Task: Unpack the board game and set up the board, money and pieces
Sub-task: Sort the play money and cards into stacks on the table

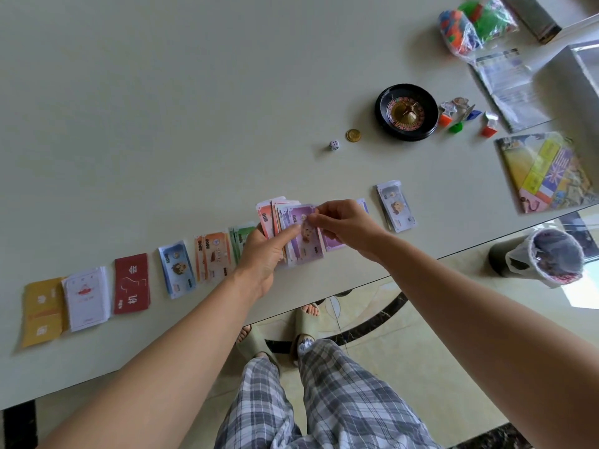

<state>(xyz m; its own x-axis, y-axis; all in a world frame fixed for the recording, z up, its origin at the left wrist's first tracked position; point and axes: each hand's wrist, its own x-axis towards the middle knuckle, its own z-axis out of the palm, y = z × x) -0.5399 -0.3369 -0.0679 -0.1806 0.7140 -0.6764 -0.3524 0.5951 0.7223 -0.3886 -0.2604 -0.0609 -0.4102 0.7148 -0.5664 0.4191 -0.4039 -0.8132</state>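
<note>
My left hand [264, 254] grips a fanned stack of play money [285, 222] above the table's near edge. My right hand [343, 225] pinches the top purple note [306, 236] of that stack. Sorted piles lie in a row along the edge: yellow cards [42, 311], white cards [87, 298], red cards [132, 283], blue notes [176, 268], orange notes [214, 256], green notes [241, 236] partly behind my left hand, and grey notes [396, 205] to the right. The folded game board [544, 171] lies at the right.
A black roulette wheel [406, 111], a gold coin [353, 135] and a white die [334, 144] sit mid-table. Small coloured pawns [463, 116] stand beside the wheel. Bags of plastic pieces [473, 24] and a clear bag [509, 82] lie at the far right. A bin [551, 257] stands on the floor.
</note>
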